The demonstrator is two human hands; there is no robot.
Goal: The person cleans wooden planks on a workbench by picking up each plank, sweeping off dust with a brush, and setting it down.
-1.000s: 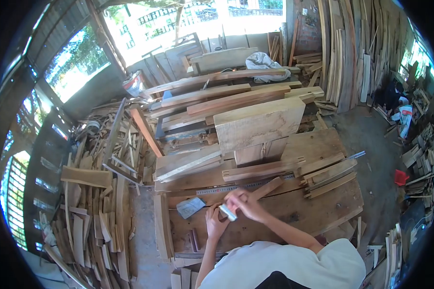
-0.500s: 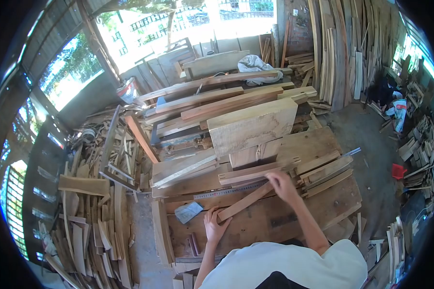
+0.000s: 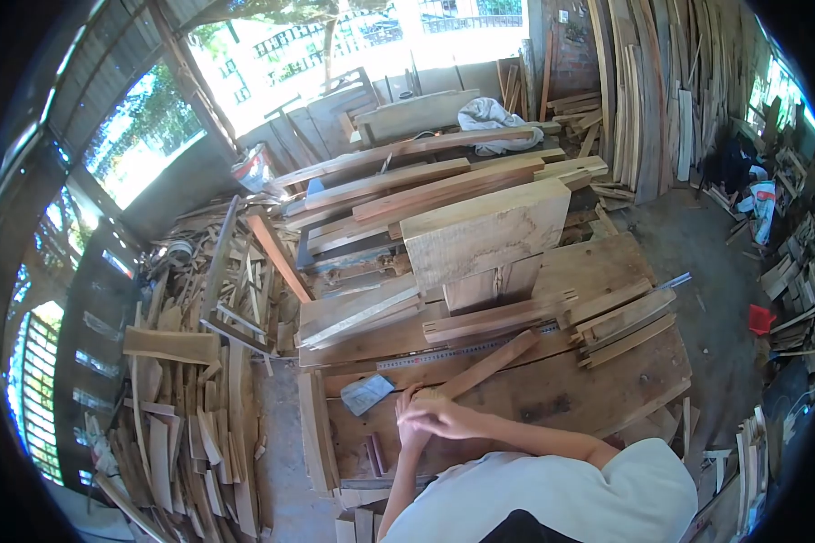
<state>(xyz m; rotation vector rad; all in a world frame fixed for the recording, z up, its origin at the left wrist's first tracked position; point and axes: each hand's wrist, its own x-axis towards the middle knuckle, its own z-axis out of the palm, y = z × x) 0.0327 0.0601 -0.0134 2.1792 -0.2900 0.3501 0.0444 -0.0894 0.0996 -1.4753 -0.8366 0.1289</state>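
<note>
My left hand [image 3: 410, 435] is at the near end of a narrow wooden strip [image 3: 489, 363], its fingers closed round that end and partly covered. Across it lies my right hand [image 3: 444, 417], fingers pressed together; what they hold, if anything, is hidden. The strip slants up to the right over the wooden workbench [image 3: 516, 407]. Left of my hands is a pale grey-blue folded piece [image 3: 367, 394]. Two short dark red-brown sticks [image 3: 376, 454] lie below it. Behind the strip runs a metal ruler [image 3: 444, 354] with dark markings.
A thick wooden slab [image 3: 484, 231] stands behind the ruler, near a mortised bar [image 3: 498, 318]. Several strips [image 3: 625, 324] lie on the right of the bench. Scrap wood [image 3: 181, 434] is heaped at the left; a red object [image 3: 761, 319] sits on the right-hand floor.
My right hand went from near my left hand, where a whitish piece showed, to the strip's far end, then back across my left hand. The view has shifted slightly.
</note>
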